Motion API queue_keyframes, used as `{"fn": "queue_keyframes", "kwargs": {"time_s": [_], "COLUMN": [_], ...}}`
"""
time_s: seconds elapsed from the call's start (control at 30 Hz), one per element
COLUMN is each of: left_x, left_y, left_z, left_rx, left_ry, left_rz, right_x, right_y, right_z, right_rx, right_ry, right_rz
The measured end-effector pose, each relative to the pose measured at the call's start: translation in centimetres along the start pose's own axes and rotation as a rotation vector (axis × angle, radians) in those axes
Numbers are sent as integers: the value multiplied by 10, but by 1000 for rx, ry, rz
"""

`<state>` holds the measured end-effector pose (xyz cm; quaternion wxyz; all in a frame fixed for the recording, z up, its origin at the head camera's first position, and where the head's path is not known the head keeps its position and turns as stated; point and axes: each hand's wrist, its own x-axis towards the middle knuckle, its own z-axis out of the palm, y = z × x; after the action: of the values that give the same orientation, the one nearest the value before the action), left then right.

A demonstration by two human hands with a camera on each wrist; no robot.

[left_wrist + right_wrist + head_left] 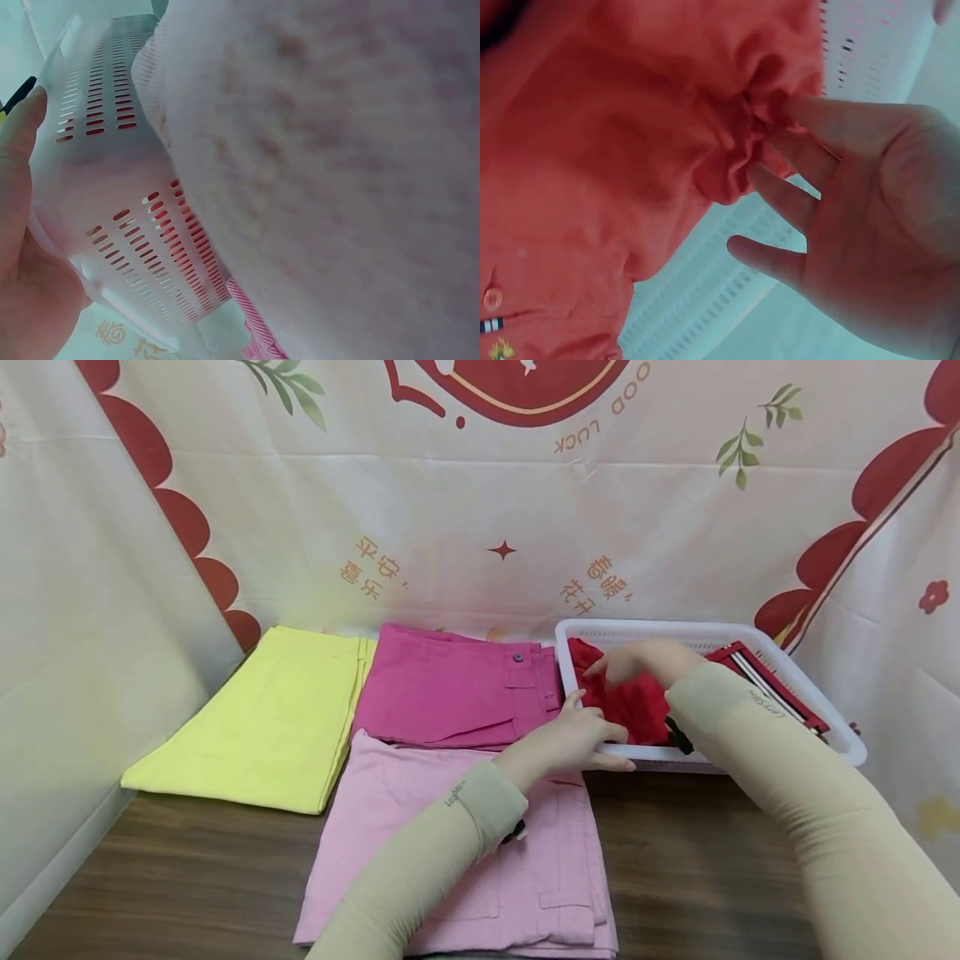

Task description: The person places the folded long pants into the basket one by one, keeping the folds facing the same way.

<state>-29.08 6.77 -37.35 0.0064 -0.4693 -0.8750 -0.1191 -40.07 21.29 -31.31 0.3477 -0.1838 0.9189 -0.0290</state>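
Inside the white plastic basket (pixel 667 629) at the right lies a crumpled red garment (pixel 633 710). My right hand (pixel 647 662) reaches in over it and pinches a fold of the cloth. In the right wrist view, the red garment (pixel 570 150) bunches at my fingertips (pixel 780 139), and a small button and striped tag show on it. My left hand (pixel 572 739) grips the basket's near left corner, with fingers over the rim. Seen from the left wrist, the thumb and palm lie against the slotted wall (pixel 97 180). Pale pink folded pants (pixel 540 852) lie beneath my left wrist.
Yellow folded pants (pixel 262 718) lie at the left, and magenta folded pants (pixel 450 685) sit against the basket's left side. A red cloth with black and white stripes (pixel 772 687) occupies the basket's right part. Printed curtains (pixel 480 502) enclose the wooden table (pixel 697 860).
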Motion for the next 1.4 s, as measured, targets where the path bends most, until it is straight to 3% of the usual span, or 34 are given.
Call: {"fn": "queue_keyframes", "kwargs": {"time_s": [0.4, 0.67, 1.17, 1.4], "left_x": [-1, 0, 0, 2], "left_y": [4, 6, 7, 7], "left_z": [1, 0, 2, 3], "left_rx": [60, 52, 98, 89], "left_ry": [1, -6, 20, 22], "left_rz": [-24, -14, -39, -38], "right_x": [4, 1, -26, -37], "right_y": [4, 18, 76, 104], "right_z": [-10, -10, -10, 0], "right_rx": [32, 133, 288, 363], "right_ry": [65, 74, 407, 665], "right_rz": [-73, -160, -105, 64]}}
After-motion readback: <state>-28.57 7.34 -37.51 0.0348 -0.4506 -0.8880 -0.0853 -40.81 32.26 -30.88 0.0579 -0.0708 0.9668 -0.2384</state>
